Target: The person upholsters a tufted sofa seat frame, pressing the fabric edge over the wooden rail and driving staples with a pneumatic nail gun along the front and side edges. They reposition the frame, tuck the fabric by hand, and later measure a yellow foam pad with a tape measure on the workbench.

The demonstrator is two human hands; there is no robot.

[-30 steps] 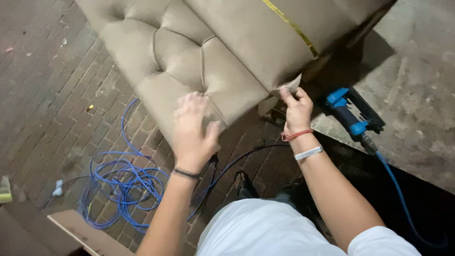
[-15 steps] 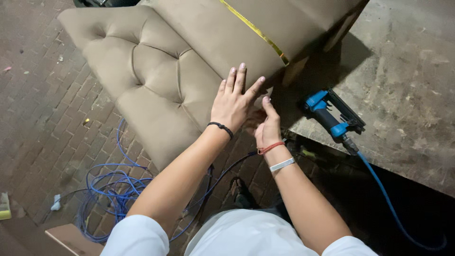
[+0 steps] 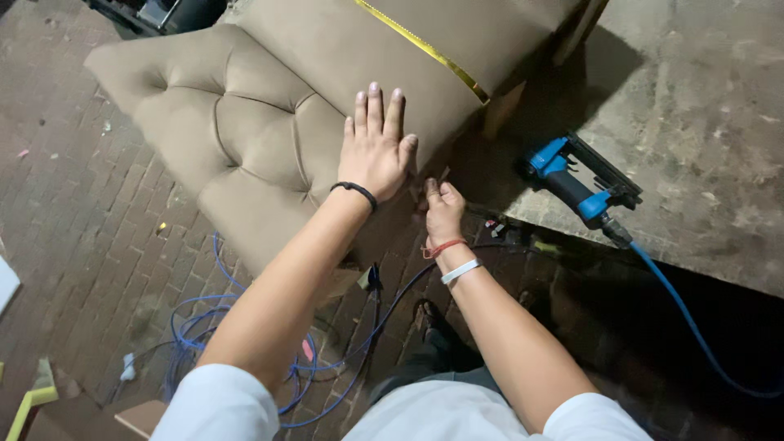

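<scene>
A tan tufted upholstered cushion (image 3: 237, 131) lies on the brick floor in the head view, with a yellow strip (image 3: 425, 49) along its upper fabric. My left hand (image 3: 374, 147) lies flat on the fabric near the cushion's right edge, fingers together and pointing away from me. My right hand (image 3: 443, 211) is just right of it, low at the cushion's edge, thumb and fingers pinched on the fabric edge there. A black band is on my left wrist; red and white bands are on my right.
A blue and black pneumatic stapler (image 3: 576, 180) rests on a worn concrete slab (image 3: 710, 122) at right, its blue hose (image 3: 694, 327) trailing down. Coiled blue hose (image 3: 204, 335) and a black cable lie on the bricks by my knees. Wood scraps (image 3: 49, 400) sit lower left.
My left hand moved from the cushion's lower edge up onto the fabric and flattened. My right hand dropped from holding the fabric corner up to the cushion's lower edge.
</scene>
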